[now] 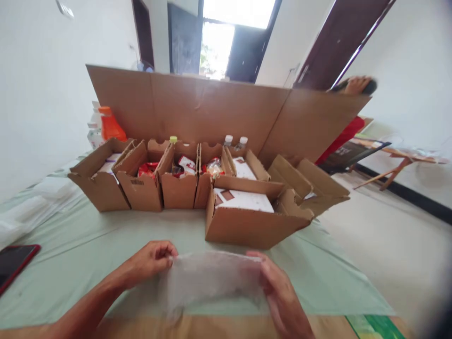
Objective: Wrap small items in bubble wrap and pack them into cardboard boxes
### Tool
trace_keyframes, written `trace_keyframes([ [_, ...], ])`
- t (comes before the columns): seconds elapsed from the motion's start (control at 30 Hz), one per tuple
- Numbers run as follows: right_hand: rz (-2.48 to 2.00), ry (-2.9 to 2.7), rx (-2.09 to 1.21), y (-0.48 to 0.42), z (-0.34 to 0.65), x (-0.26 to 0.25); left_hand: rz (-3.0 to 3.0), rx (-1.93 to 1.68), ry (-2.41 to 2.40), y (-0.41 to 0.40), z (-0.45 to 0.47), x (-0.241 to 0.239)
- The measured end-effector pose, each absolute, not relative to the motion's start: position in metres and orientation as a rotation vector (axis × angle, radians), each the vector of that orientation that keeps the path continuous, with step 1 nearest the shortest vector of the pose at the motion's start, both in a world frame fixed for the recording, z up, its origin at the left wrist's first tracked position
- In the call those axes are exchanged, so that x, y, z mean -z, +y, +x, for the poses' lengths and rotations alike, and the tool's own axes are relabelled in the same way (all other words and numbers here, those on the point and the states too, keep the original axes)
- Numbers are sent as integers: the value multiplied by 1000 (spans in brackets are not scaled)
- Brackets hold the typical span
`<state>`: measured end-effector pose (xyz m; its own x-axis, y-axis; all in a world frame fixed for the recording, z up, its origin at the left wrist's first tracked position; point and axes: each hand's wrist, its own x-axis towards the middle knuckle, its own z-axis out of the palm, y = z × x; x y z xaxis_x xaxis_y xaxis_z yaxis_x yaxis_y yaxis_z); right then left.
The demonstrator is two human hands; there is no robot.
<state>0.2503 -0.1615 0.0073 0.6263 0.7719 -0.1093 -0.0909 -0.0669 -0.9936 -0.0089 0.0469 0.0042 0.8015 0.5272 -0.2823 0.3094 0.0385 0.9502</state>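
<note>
A clear, frosted plastic bag is stretched between my hands above the front edge of the cloth-covered table. My left hand is closed, pinching the bag's upper left corner. At the other end, my right hand grips its right side, with part of the fingers behind the film. The bag looks flat, and motion blurs its lower edge. Just beyond it stands a cardboard box with white flat packs inside.
Behind stand several open cardboard bins, some with red packets. A tall cardboard panel rises behind them, near an orange bottle. Left lie clear plastic bags and a phone. Another person's hand shows above the panel.
</note>
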Motion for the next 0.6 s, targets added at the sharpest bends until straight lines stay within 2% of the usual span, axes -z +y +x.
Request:
trace_keyframes([
  [0.3,-1614,-563,-834,-143,271,12,1448,-159,868,44,-10,3],
  [0.6,-1704,-663,-882,-137,272,11,1597,-70,882,51,-6,-5],
])
